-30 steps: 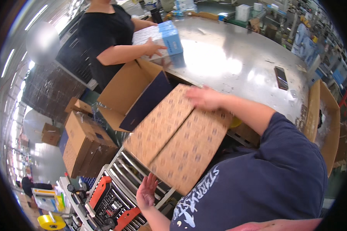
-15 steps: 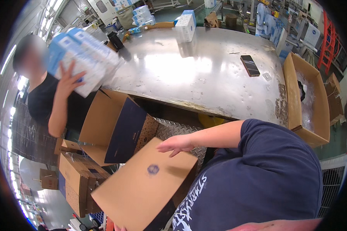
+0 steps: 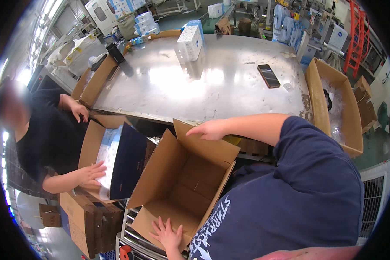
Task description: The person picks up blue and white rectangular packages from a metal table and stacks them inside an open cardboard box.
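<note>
An open cardboard box [image 3: 203, 181] stands in front of me, its flaps folded outward and its bottom bare. My left hand [image 3: 167, 235] lies with spread fingers on the flap at the lower side of the picture. At the upper side, my right hand [image 3: 209, 130] has its fingers stretched out against another flap. Neither hand grips anything. Left of my box is a second box [image 3: 128, 162], dark blue outside, with white-and-blue plastic-wrapped packs [image 3: 109, 149] inside. A co-worker's hand [image 3: 92, 174] presses on those packs, and their other hand [image 3: 79, 111] is near the box's upper edge.
A metal table [image 3: 229, 95] bears a phone [image 3: 268, 76], a white-and-blue pack [image 3: 190, 41] and a dark bottle [image 3: 115, 53]. A carton with clear plastic [image 3: 336, 108] stands at right. Metal rollers [image 3: 136, 242] run below my box; stacked cartons [image 3: 89, 221] stand at lower left.
My box has tipped so its opening now faces up, and my left hand has come onto a flap. The co-worker has lowered the packs from the air into the blue-sided box.
</note>
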